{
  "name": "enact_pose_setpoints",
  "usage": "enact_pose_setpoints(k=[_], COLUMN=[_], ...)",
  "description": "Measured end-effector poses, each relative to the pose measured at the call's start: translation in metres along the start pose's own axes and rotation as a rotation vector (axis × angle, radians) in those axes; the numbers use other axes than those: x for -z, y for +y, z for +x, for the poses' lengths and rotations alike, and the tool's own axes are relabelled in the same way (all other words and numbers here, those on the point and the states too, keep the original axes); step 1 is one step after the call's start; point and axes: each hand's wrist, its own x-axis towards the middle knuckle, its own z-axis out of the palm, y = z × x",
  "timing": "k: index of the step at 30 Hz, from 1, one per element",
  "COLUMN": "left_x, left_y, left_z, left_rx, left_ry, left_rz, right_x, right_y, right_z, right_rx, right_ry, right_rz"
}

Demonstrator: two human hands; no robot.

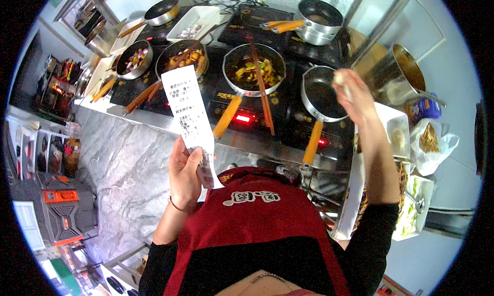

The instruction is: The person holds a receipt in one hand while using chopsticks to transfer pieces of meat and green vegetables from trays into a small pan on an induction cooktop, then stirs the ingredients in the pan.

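My left hand point(187, 172) pinches a long paper slip point(189, 111) with printed writing between thumb and fingers, in front of the cooktops. Over the right rim of a small black-lined saucepan point(322, 89) is my right hand point(355, 95), closed around a small whitish object point(343, 84), too blurred to identify. The saucepan's wooden handle point(313, 143) points towards me. To its left, a frying pan point(254, 70) holds chopped vegetables in dark liquid, with long wooden chopsticks point(262, 99) laid across it. Browned chunks fill another pan point(189, 58), partly behind the slip.
At the left, a small pan point(134, 60) holds diced food. Stacked saucepans point(318, 24) stand at the back right, near a tall metal pot point(399, 74). White ingredient trays point(418, 203) and a plastic bag point(432, 147) lie right. Pan handles overhang the counter's front edge point(254, 139).
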Motion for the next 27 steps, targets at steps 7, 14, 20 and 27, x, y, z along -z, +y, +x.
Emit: enact_pose_setpoints(k=[7, 14, 20, 27], left_x=[0.033, 0.058, 0.066, 0.065], left_y=[0.015, -0.016, -0.034, -0.037], left_z=[0.037, 0.09, 0.104, 0.109], left_rx=[-0.068, -0.137, -0.101, -0.038], left_ry=[0.0, -0.124, -0.151, -0.138], left_rz=[0.069, 0.055, 0.037, 0.055], right_x=[-0.086, -0.105, -0.101, -0.096], right_y=[0.05, 0.069, 0.074, 0.09], right_z=[0.08, 0.091, 0.089, 0.108], right_rx=[-0.216, -0.195, -0.168, -0.185], right_ry=[0.053, 0.069, 0.141, 0.113], right_rz=[0.253, 0.022, -0.205, -0.502])
